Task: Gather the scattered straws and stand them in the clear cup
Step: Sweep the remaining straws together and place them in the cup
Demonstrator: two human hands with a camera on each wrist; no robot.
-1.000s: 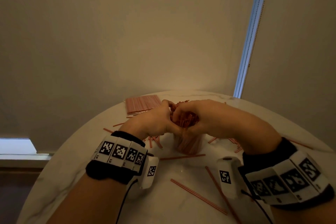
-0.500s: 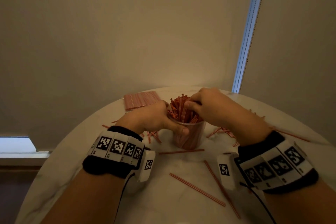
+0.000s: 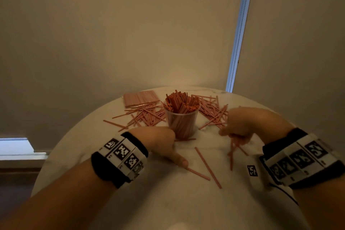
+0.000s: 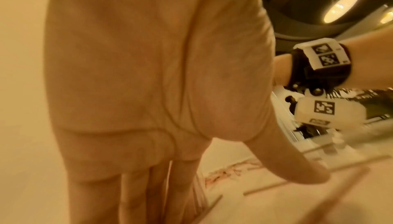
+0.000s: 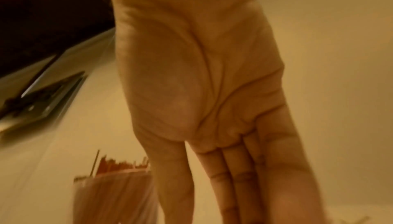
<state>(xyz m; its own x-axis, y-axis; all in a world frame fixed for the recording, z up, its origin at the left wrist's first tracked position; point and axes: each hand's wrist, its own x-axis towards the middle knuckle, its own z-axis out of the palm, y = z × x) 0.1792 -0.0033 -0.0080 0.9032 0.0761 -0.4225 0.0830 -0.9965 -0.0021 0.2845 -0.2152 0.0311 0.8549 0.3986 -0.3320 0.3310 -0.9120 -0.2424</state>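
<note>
No legible writing; right hand (image 3: 240, 125) pinches loose straws (image 3: 233, 147) right of the clear cup (image 3: 180, 123); left hand (image 3: 162, 144) flat, fingers straight.

The camera on my head looks forward and down from above at the round table (image 3: 119, 201), taking in both my forearms and the wall behind. The one on my left wrist sits right against my left hand (image 4: 136, 83) and looks along it to the tabletop; the right-wrist one does likewise along my right hand (image 5: 199, 79). The clear cup (image 3: 180, 123) of straws shows in both the head and right-wrist views.
</note>
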